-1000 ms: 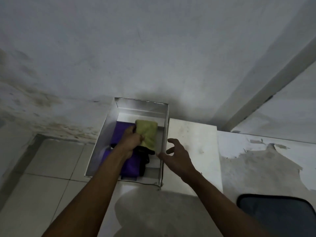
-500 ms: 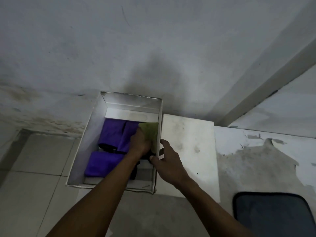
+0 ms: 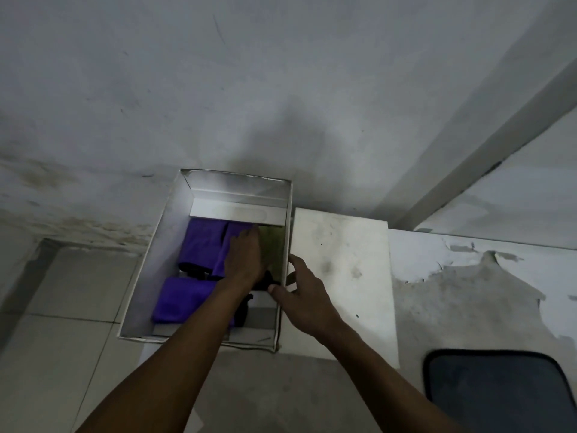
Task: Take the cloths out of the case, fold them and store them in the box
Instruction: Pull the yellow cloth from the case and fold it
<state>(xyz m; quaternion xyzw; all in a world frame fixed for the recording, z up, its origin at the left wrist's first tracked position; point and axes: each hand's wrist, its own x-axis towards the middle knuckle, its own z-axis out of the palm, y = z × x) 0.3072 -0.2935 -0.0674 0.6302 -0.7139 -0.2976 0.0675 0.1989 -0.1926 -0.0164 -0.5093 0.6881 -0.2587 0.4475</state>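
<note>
A white box [image 3: 162,254] stands open at the table's left edge, against the wall. Inside lie folded purple cloths [image 3: 203,245], another purple cloth [image 3: 181,300] nearer me, and something black [image 3: 242,310]. A folded green cloth [image 3: 274,248] lies flat in the box's right part, against the right wall. My left hand [image 3: 243,257] rests flat inside the box, pressing on the green cloth and the purple one beside it. My right hand [image 3: 304,295] holds the box's right wall, thumb inside, fingers outside. The dark case [image 3: 496,392] shows at the bottom right.
A white lid or board [image 3: 343,276] lies flat right of the box. The table top [image 3: 468,292] has peeling white paint. A grey wall rises just behind. Tiled floor [image 3: 62,307] drops away to the left of the box.
My left hand has lowered the green cloth into the box's right side and now lies flat on it. My right hand moved left and took hold of the box wall.
</note>
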